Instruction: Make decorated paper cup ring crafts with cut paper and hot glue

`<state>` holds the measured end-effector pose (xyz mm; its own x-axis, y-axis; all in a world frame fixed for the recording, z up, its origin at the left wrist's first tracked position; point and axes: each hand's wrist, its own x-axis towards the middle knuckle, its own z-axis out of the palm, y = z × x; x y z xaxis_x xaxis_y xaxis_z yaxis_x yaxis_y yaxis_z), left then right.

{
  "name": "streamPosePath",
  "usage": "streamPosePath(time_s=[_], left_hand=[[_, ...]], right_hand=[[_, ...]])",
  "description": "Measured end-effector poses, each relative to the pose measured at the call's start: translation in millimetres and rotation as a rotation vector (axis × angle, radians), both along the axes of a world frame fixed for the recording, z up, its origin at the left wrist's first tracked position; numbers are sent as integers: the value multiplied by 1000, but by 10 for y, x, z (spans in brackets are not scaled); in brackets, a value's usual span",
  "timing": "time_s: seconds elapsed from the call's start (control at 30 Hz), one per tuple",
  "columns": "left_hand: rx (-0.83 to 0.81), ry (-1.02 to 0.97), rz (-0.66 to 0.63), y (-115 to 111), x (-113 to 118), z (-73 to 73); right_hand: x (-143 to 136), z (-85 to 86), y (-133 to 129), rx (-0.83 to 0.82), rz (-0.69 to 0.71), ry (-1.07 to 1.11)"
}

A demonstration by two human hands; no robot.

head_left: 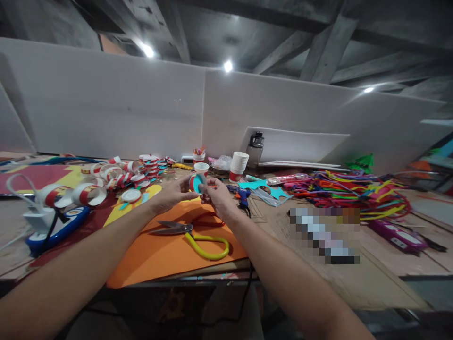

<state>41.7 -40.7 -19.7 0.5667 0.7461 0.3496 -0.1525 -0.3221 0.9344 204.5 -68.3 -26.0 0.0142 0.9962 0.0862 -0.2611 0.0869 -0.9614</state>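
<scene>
In front of me, above the orange paper (155, 259), both hands meet at a short red-and-white paper cup piece (191, 183). My left hand (177, 192) is closed around its left side. A round teal paper disc (198, 183) covers the face turned towards me. At the disc's right edge, the fingers of my right hand (216, 194) are pinched on it; the fingertips partly hide the edge. Scissors (208, 252) with yellow and red handles lie partly open on the orange paper, just below my hands.
Cut cup rings (109, 174) and cup bases sit to the left. A stack of paper cups (239, 165) and a single cup (201, 168) stand behind. A blue glue gun (244, 196), teal paper scraps (260, 185) and many coloured pipe cleaners (339, 191) lie to the right.
</scene>
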Motion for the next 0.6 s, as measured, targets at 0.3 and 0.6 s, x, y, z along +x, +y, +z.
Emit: streamPosePath(time_s=[0.3,0.6], left_hand=[[-36,-146,208,148,-72,19],[-211,-491,257,378,-298,112]], right_hand=[[122,172,-31,172,-5,-448],[178,369,-785,295,364,-1545]])
